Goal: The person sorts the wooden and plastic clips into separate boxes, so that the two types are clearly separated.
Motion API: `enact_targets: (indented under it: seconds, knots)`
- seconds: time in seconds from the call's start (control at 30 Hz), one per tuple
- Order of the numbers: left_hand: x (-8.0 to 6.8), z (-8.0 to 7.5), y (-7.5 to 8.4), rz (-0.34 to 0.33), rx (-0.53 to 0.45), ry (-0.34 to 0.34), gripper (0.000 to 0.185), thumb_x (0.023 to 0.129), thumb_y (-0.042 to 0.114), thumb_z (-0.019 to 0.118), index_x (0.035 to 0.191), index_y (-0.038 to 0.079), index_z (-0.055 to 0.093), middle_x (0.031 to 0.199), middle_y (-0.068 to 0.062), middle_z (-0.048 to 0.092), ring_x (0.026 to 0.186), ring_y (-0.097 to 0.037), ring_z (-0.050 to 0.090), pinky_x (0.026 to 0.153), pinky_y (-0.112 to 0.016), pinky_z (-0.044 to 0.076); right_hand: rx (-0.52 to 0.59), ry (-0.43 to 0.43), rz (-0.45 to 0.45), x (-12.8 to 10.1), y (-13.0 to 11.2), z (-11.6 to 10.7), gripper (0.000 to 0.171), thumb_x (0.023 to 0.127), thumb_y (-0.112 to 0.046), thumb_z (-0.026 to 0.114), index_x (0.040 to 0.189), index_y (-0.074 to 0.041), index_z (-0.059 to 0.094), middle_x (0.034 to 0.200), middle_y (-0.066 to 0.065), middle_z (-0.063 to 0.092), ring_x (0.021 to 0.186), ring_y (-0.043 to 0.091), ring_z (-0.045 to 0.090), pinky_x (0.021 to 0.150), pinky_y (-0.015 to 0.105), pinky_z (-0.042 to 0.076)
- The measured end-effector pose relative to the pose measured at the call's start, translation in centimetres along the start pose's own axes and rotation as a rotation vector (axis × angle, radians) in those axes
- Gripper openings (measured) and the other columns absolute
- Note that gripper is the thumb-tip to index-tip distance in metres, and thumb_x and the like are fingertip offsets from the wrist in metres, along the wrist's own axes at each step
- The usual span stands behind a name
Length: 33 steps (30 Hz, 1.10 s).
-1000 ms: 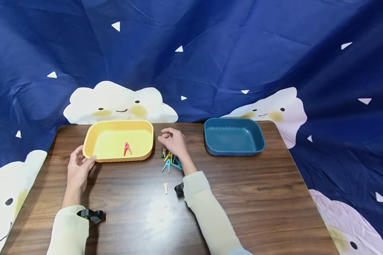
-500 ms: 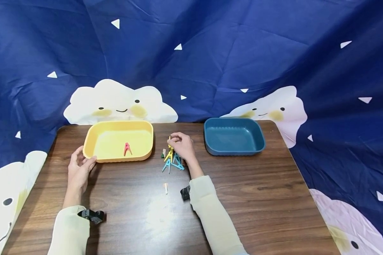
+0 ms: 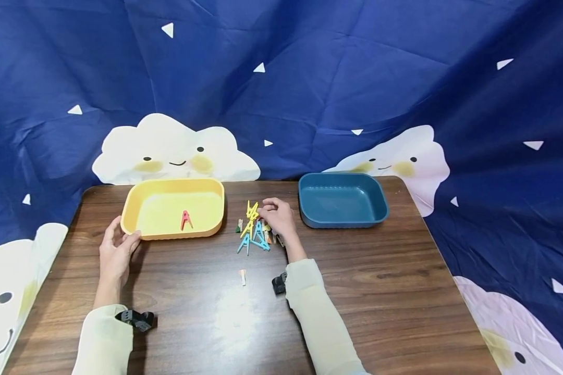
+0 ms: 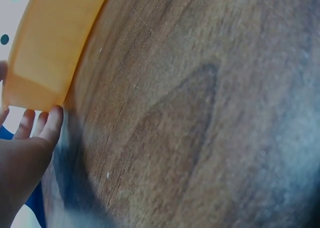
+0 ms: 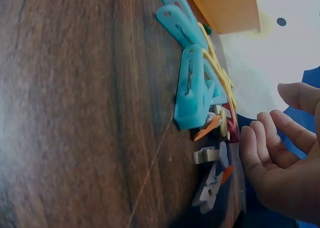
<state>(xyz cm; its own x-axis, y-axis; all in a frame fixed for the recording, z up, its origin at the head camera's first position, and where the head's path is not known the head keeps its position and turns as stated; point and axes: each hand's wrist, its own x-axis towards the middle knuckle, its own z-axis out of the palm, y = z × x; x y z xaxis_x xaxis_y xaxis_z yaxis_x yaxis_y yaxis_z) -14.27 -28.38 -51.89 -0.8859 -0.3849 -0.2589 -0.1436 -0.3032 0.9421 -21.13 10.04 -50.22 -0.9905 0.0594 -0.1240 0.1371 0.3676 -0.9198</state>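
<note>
My left hand (image 3: 114, 250) rests at the near-left corner of the yellow tray (image 3: 173, 233), its straight fingers (image 4: 42, 125) touching the tray's wall (image 4: 50, 47). One red clothespin (image 3: 185, 220) lies inside that tray. My right hand (image 3: 277, 216) is at the far right side of a pile of clothespins (image 3: 253, 237), fingers loosely curled. In the right wrist view the right hand (image 5: 280, 163) has a gap between thumb and fingers and nothing in it. A teal pin (image 5: 192, 92) and a yellow pin (image 3: 251, 211) lie uppermost in the pile.
A dark blue tray (image 3: 342, 221) with nothing in it stands at the right of the pile. A single pale pin (image 3: 242, 276) lies alone nearer to me. The brown wooden table (image 3: 380, 291) ends against a blue cloud-print backdrop.
My right hand has shifted rightward, from beside the yellow tray to the pile's right side. A yellow pin now sticks up at the pile's far end. The left hand stayed put.
</note>
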Motion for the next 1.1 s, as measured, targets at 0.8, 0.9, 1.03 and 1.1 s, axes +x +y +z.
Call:
enact_targets:
  seconds: [0.8,0.9,1.03,1.1]
  knots:
    - [0.2,0.0,0.0,-0.008,-0.011,-0.003,0.073,0.093,-0.007,0.068,0.155,0.019,0.040,0.129,0.001,0.048,0.103,-0.008,0.052,0.084,-0.015,0.053,-0.131,0.050,0.088,1.3,2.1,0.0,0.039,0.082,-0.013,0.083,0.119,-0.007,0.072,0.105,0.010,0.070,0.095,0.028,0.065,0.085,0.040,0.053]
    - [0.2,-0.1,-0.1,0.001,-0.009,-0.008,0.072,0.093,-0.007,0.068,0.154,0.019,0.040,0.129,0.000,0.048,0.103,-0.007,0.053,0.084,-0.015,0.053,-0.169,0.048,0.104,1.3,2.1,0.2,0.039,0.082,-0.014,0.082,0.119,-0.009,0.073,0.103,0.008,0.071,0.096,0.027,0.064,0.084,0.039,0.053]
    - [0.2,-0.2,-0.2,0.008,-0.010,-0.012,0.072,0.093,-0.006,0.067,0.155,0.019,0.040,0.128,0.001,0.047,0.103,-0.007,0.052,0.084,-0.014,0.053,-0.230,0.046,0.098,1.4,1.7,0.3,0.041,0.083,-0.016,0.081,0.122,-0.009,0.072,0.105,0.007,0.071,0.103,0.029,0.061,0.090,0.040,0.051]
    - [0.2,-0.1,-0.2,0.010,-0.005,-0.012,0.072,0.093,-0.005,0.068,0.155,0.020,0.040,0.127,0.001,0.047,0.103,-0.007,0.052,0.084,-0.014,0.053,-0.255,0.039,0.093,1.5,1.5,0.1,0.042,0.084,-0.017,0.081,0.124,-0.008,0.072,0.106,0.008,0.071,0.107,0.031,0.060,0.094,0.041,0.049]
